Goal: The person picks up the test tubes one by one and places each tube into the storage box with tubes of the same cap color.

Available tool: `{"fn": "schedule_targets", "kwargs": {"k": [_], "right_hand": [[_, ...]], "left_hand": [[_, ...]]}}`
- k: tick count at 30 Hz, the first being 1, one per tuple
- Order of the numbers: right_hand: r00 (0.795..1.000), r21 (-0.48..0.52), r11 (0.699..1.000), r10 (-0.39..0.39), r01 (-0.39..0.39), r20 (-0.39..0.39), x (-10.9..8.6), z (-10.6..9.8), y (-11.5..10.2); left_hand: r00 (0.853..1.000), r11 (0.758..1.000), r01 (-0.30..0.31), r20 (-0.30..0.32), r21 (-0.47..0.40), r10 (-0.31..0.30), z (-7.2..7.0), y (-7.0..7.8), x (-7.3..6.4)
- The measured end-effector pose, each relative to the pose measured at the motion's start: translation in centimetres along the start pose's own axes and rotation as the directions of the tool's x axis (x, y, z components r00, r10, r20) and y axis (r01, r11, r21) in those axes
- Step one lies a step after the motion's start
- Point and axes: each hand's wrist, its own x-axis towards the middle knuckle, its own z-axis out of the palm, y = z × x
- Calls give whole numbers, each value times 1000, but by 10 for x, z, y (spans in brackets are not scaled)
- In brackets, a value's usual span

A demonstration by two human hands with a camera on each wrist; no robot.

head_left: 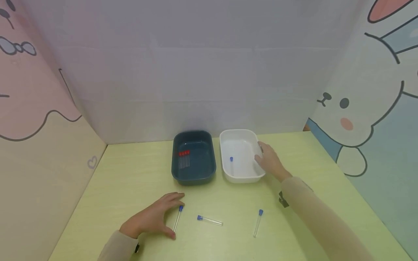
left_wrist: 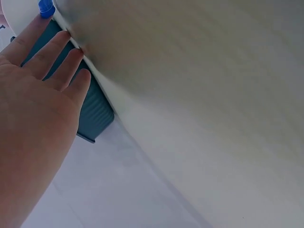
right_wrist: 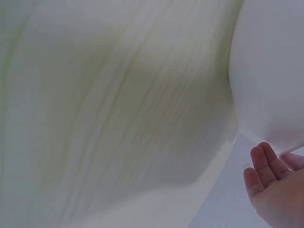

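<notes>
My left hand (head_left: 158, 214) holds a blue-capped test tube (head_left: 177, 219) lengthwise, index fingertip at the cap (left_wrist: 46, 8) and thumb at the clear end. Its other fingers stretch out loosely in the left wrist view. My right hand (head_left: 270, 159) grips the right rim of a white tray (head_left: 243, 179), fingers (right_wrist: 263, 164) outside and thumb toward the inside. One blue-capped tube (head_left: 231, 164) lies in this tray. Two more blue-capped tubes lie on the table, one near the middle (head_left: 210, 220) and one at the right (head_left: 258, 223).
A dark teal tray (head_left: 193, 181) stands left of the white one, with several red-capped tubes (head_left: 184, 158) side by side in it. Both trays are near the back wall (head_left: 202, 72). Panels with cartoon figures flank the yellow table (head_left: 130, 174).
</notes>
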Motion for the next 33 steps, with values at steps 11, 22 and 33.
{"fn": "schedule_targets", "kwargs": {"k": [11,22,33], "right_hand": [[1000,44,999,14,-15,12,2,1,2],[1000,61,998,9,-9,-1,1,2,3],[1000,69,998,4,-4,-14,1,4,7]], "left_hand": [[998,998,-65,-24,9,66,-10,11,12],[1000,998,-21,19,-61,22,-19,24,25],[997,992,-68,19,-106,70,-29,37,41]]}}
